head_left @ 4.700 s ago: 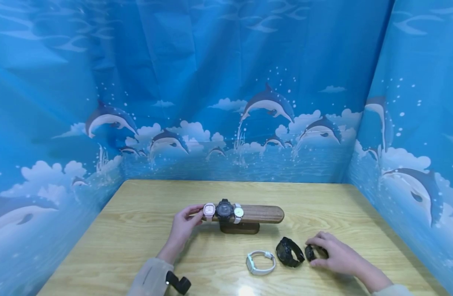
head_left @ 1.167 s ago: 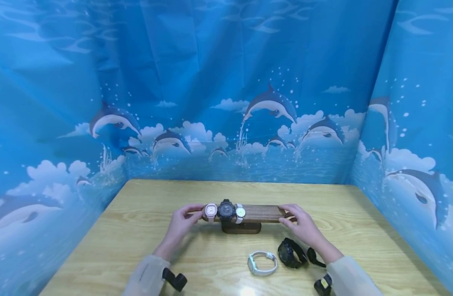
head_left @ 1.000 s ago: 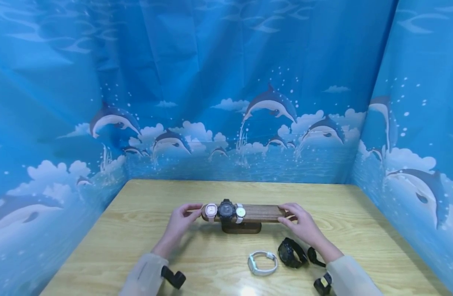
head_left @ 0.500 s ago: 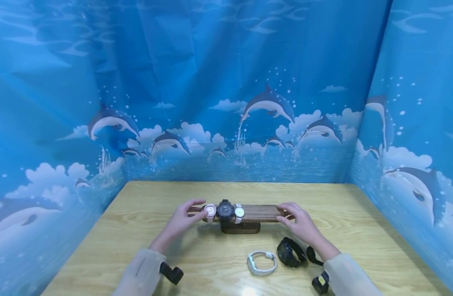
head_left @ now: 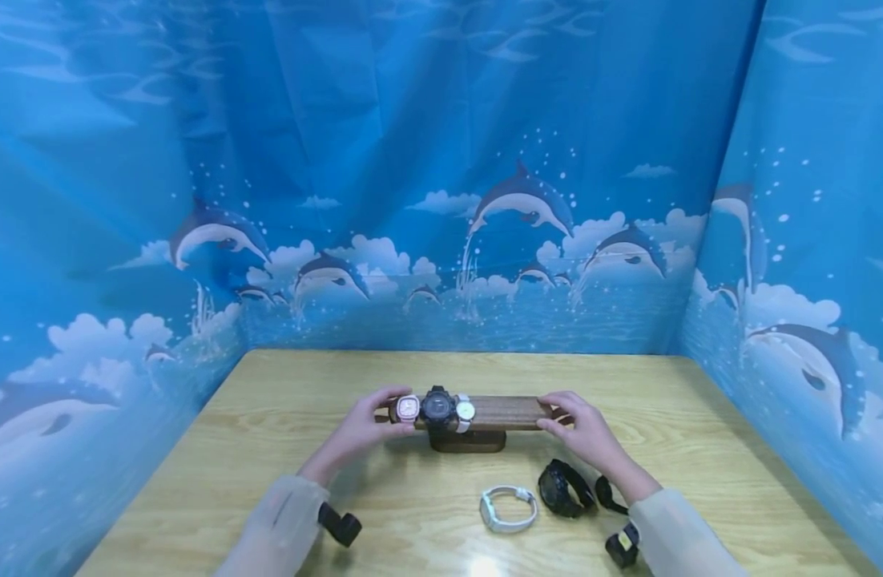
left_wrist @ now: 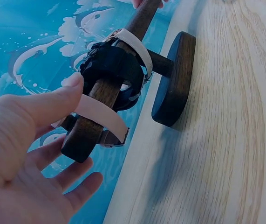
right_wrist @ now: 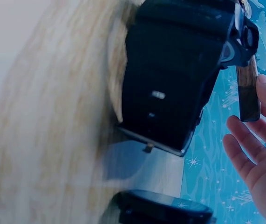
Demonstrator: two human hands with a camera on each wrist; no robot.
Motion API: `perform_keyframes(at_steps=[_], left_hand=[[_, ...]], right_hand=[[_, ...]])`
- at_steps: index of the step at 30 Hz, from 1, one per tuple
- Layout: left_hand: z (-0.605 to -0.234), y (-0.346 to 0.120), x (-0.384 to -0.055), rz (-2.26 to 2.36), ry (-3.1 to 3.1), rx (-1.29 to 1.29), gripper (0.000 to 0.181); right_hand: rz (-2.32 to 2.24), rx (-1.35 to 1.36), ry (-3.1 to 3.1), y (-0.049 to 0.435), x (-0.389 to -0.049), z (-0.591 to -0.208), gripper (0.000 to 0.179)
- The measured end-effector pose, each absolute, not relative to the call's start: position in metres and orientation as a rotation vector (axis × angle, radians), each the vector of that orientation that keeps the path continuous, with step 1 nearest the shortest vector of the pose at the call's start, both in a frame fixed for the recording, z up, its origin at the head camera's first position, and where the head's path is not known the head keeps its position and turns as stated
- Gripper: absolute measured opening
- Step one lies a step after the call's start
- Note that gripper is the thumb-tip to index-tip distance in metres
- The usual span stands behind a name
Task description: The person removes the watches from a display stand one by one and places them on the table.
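Note:
A brown wooden watch stand (head_left: 510, 411) stands mid-table, its bar running left to right. From the left it carries a pink square watch (head_left: 408, 409), a chunky black watch (head_left: 437, 407) and a white-strapped round watch (head_left: 465, 411). My left hand (head_left: 358, 429) pinches the pink watch around the bar's left end; in the left wrist view my thumb (left_wrist: 72, 88) lies at its pink strap (left_wrist: 102, 116), other fingers below and behind. With thumb and fingers my right hand (head_left: 582, 429) grips the bar's right end, to the right of the bar's watch-free stretch.
On the table (head_left: 304, 377), in front of the stand, lie a pale blue watch (head_left: 509, 510), a big black watch (head_left: 562, 489) and a smaller black watch (head_left: 609, 495) partly behind my right forearm. A dolphin-print curtain (head_left: 441, 200) encloses the back and sides.
My right hand has left the smaller black watch on the table and now holds the stand's right end. My left hand has shifted slightly right, from the bar's tip to around the pink watch.

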State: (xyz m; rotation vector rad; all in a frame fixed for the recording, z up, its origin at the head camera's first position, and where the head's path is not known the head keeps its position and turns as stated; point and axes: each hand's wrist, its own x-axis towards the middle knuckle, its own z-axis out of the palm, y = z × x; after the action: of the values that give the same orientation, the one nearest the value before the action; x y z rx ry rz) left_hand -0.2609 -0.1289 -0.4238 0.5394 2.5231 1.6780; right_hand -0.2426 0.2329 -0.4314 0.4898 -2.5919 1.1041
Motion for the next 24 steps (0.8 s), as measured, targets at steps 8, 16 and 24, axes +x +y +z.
perform_keyframes(at_steps=[8,16,24], left_hand=[[-0.424,-0.126,-0.264,1.658,2.513,0.512,0.066],[-0.426,-0.122,-0.269,1.672,2.468,0.484,0.064],[-0.43,-0.121,-0.275,1.695,2.423,0.517,0.063]], right_hand=[[1.135,0.495,-2.579,0.233,-0.243,-0.433,0.034],[1.157,0.486,-2.562,0.234,-0.244,-0.436,0.034],[1.155,0.475,-2.562,0.235,-0.244,-0.435,0.034]])
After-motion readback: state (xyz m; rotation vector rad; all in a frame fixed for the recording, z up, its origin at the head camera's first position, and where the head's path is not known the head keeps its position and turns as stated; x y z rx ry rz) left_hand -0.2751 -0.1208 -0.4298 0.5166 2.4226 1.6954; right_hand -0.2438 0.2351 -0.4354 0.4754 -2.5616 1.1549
